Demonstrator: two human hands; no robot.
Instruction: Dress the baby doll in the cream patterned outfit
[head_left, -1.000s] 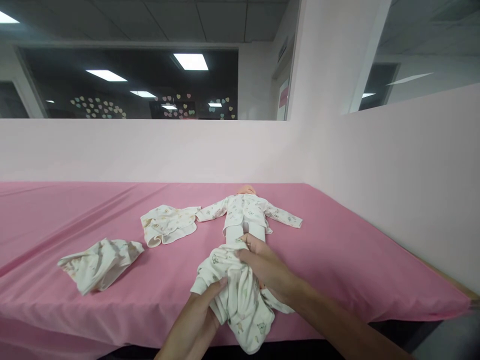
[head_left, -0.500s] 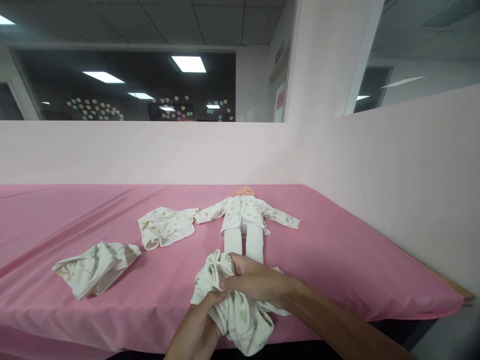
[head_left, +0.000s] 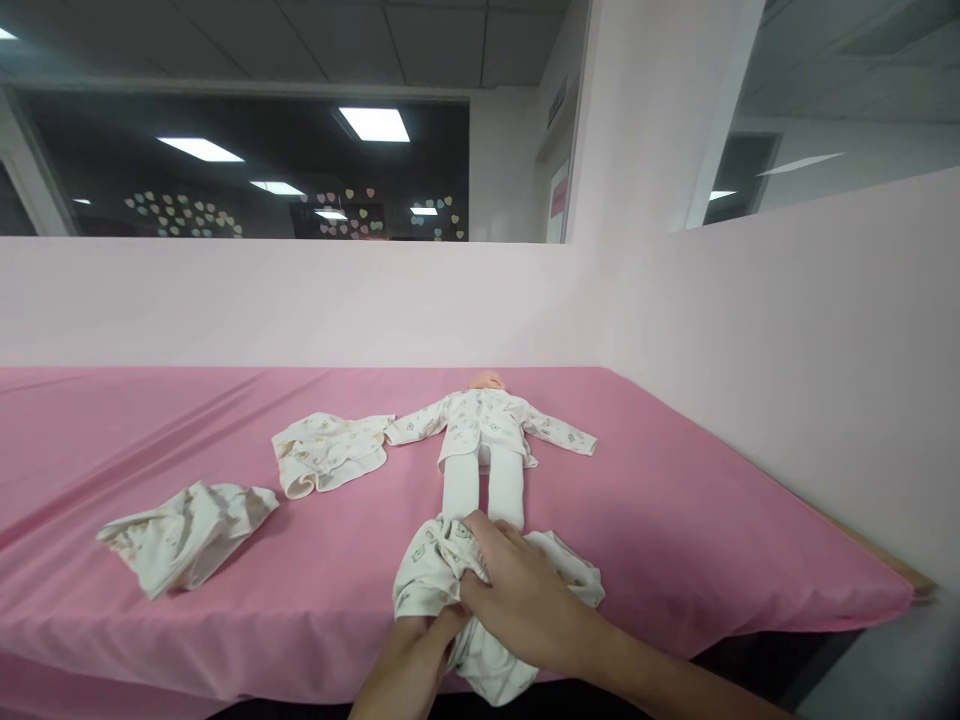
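Note:
A baby doll lies on its back on the pink cloth. It wears a white printed jacket, and white leggings cover its legs. At the doll's feet, bunched printed baby pants hang partly over the front edge. My right hand grips the gathered fabric from above with thumb and fingers. From below, my left hand reaches into an opening of the pants; its fingers are hidden in the fabric while the thumb presses outside. The doll's feet are covered by the pants and my right hand.
Left of the doll a small printed garment lies spread near its sleeve. A crumpled white printed cloth rests nearer the front left. Pink sheeting covers the table, with a low white wall behind and another along the right.
My right hand has shifted slightly right with the fabric. The pants are more opened out over the doll's feet, and my left hand's fingers have gone deeper into them.

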